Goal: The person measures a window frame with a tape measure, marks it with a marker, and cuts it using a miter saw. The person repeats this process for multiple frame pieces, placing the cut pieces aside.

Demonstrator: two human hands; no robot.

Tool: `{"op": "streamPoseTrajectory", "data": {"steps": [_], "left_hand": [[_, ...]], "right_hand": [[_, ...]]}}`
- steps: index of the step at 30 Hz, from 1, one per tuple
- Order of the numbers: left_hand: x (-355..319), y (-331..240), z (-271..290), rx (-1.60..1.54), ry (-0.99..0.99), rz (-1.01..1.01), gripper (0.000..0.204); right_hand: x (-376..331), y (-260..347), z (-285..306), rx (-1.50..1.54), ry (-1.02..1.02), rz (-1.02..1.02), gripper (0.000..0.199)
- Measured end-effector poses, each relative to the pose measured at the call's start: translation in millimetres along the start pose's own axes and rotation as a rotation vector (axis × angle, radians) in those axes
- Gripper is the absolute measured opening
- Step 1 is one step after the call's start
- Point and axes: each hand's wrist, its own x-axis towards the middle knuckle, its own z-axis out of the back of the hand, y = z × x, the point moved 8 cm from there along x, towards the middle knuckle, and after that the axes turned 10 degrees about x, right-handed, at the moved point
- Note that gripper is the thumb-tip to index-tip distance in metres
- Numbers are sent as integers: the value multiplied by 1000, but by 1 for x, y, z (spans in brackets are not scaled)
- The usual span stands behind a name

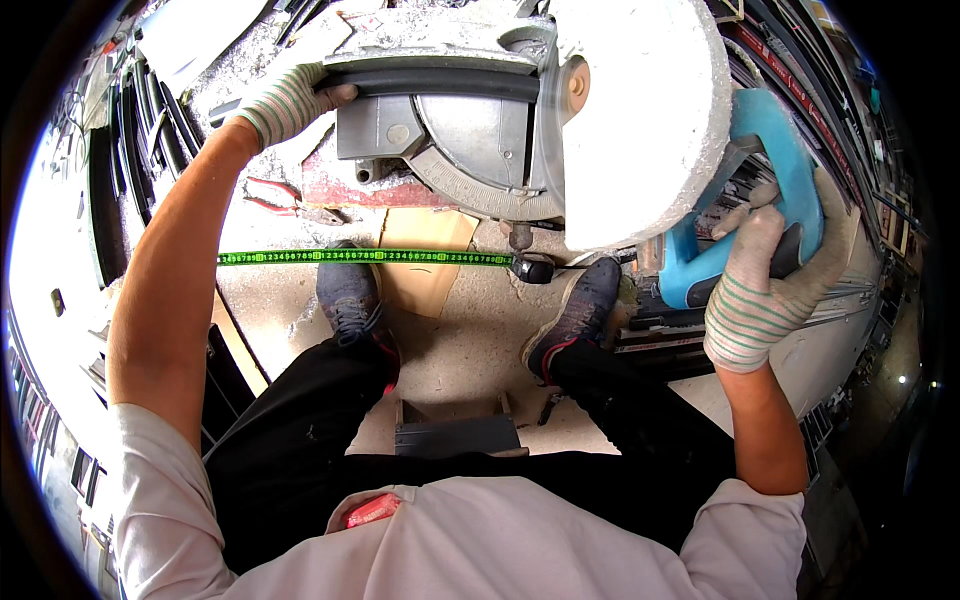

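Observation:
A miter saw (470,140) stands on the floor in front of me, its blade side covered by a big white dusty guard (650,120). Along the saw's fence lies a dark profile strip (450,84). My left hand (288,100), in a striped work glove, is closed over the strip's left part and presses it at the fence. At the right, my gloved right hand (770,270) wraps round the saw's blue handle (790,150). The strip's right end meets the blade area, where the guard hides part of it.
A green tape measure (370,257) lies stretched across the floor by my shoes, its black case (532,270) at the right end. Red-handled pliers (285,200) lie left of the saw. Dark strips (140,130) lie at the left, and more profiles (780,70) at the right.

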Motion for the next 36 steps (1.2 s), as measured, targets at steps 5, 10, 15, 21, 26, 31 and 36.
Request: {"op": "streamPoseTrajectory", "data": {"steps": [5,10,15,21,26,31,36], "left_hand": [[1,3,-1,-10,61,-1,48],[4,4,-5,-58,63,-22,47],[5,9,-7,-28,62,-8,48],[3,5,-2,29,76,19,49],[3,4,-4,4,87,25,48],[8,16,-11,-29,57,-3,45],[6,9,-8,-54,-3,-36,41]], "right_hand": [[-4,-3,0,-1,-33,16,53],[-5,-2,-1,-6,29,13,59],[-9,-3,-3,22,9,7,58],[-13,-7,-3,65,-9,2,57],[-18,-10,-2,47,-33,-10,61],[-20,-10,-3,49,-5,-7,58],[-26,-13,-4,85,1,33,56]]}}
